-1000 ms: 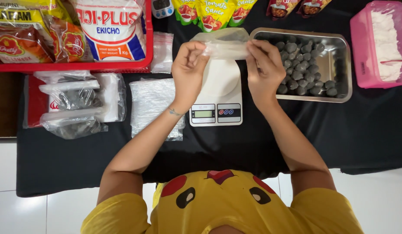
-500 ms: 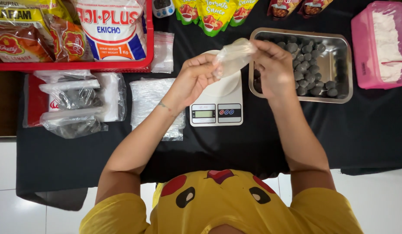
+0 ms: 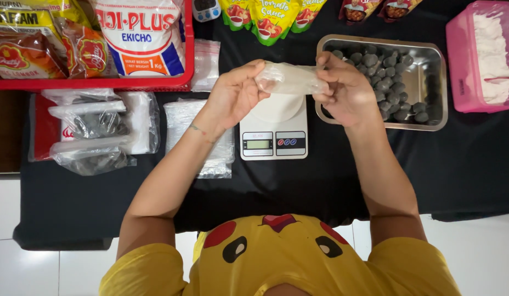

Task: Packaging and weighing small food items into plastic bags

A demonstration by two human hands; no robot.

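My left hand [image 3: 236, 93] and my right hand [image 3: 345, 90] both grip a small clear plastic bag [image 3: 290, 79], holding it stretched sideways in the air between them. The bag hangs just above a white digital kitchen scale [image 3: 274, 127] on the black cloth. Right of my right hand stands a steel tray [image 3: 436, 90] with several dark grey balls [image 3: 386, 74] heaped in its left and middle part.
A stack of clear bags [image 3: 188, 118] lies left of the scale, and more bagged packs [image 3: 92, 129] lie further left. A red basket [image 3: 101, 83] with food packets sits far left. Sauce pouches [image 3: 265, 16] line the far edge. A pink tub [image 3: 485, 55] of white powder stands at the right.
The bag was held flat and upright by both hands, then tipped over. Now it lies stretched sideways between my hands, a little lower over the scale.
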